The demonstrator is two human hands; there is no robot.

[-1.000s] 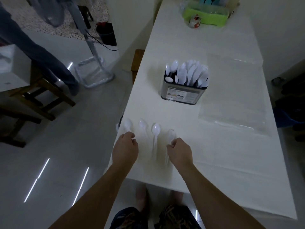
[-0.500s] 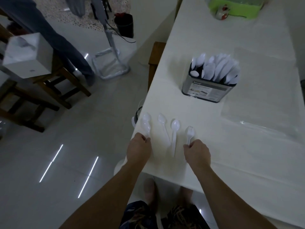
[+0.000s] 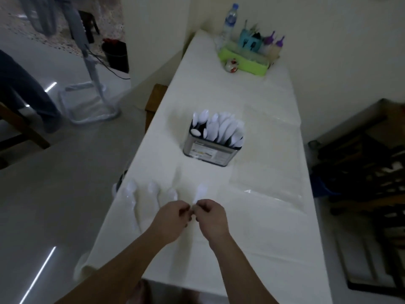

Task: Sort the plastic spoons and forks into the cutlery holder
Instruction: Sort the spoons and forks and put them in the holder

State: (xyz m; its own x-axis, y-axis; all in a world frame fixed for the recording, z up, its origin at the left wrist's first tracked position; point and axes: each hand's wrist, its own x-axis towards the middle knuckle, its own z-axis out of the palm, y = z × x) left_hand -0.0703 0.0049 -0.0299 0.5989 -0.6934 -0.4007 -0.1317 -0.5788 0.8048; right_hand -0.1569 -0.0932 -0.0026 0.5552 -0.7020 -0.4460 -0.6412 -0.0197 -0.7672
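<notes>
The right hand (image 3: 210,218) is pinching the handle of a white plastic utensil (image 3: 200,193) near the front of the white table (image 3: 274,238), its head lifted and pointing away; blur makes it unclear whether it is a fork or a spoon. The left hand (image 3: 171,222) is curling in right beside it, fingertips almost meeting the right hand's, but whether it is gripping the same handle I cannot tell. Three plastic spoons (image 3: 153,190) are lying in a row to the left, near the table's edge. The cutlery holder (image 3: 213,145) is standing farther up the table, already crowded with white utensils. To do this step well, the person should probably be checking the head first, then holding the thin handle firmly near its end, carrying it handle-down, and aiming for a gap in the matching compartment, since the packed pieces could snag or tip.
</notes>
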